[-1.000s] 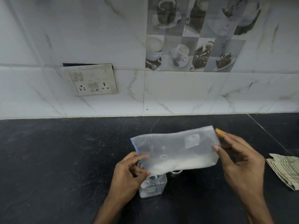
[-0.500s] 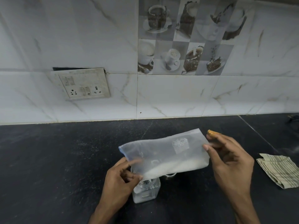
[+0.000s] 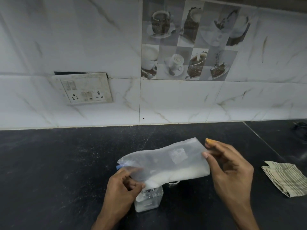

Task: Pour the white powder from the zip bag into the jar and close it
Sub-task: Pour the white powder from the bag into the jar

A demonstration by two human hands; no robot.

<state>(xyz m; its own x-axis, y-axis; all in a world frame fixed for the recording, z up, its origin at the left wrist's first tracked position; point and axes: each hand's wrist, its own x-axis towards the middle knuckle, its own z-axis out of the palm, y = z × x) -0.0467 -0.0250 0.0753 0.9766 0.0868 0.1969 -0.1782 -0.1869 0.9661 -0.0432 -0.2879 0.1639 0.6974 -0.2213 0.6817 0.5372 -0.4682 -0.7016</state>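
Observation:
A clear zip bag (image 3: 166, 161) with white powder along its lower edge is held sideways above a small clear square jar (image 3: 149, 200). The jar stands open on the black counter with some powder inside. My left hand (image 3: 123, 188) pinches the bag's lower left corner, its open mouth end, right over the jar's mouth. My right hand (image 3: 230, 171) grips the bag's right end, raised higher than the left. A metal lid (image 3: 172, 183) lies on the counter just behind the jar, mostly hidden by the bag.
A folded striped cloth (image 3: 285, 180) lies on the black counter (image 3: 58, 163) to the right. A tiled wall with a socket panel (image 3: 83, 88) rises behind. A dark object (image 3: 300, 128) sits at the far right edge.
The bag's right end has risen and its left end has dropped toward the jar mouth. Powder has slid left toward the jar. The mouth end is now crumpled in my left hand.

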